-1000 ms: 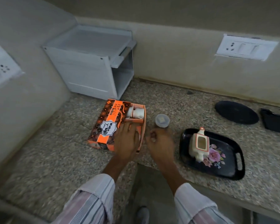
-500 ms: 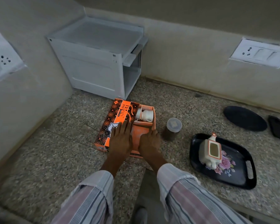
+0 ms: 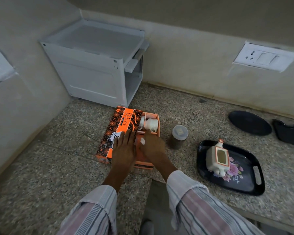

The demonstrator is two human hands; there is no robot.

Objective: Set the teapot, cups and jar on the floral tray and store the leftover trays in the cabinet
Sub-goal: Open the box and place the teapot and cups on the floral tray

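The right hand [image 3: 153, 146] has moved deeper into the orange patterned cardboard box [image 3: 120, 133], its grip curled around a white cup [image 3: 142, 141]. The left hand [image 3: 124, 150] stays flat, fingers spread, on the lid.

I counted one orange box [image 3: 124, 133] at centre frame with two white cups [image 3: 148, 124], one jar [image 3: 178, 136], one teapot [image 3: 217, 158], three black trays at right, and one cabinet [image 3: 95, 65] upper left.
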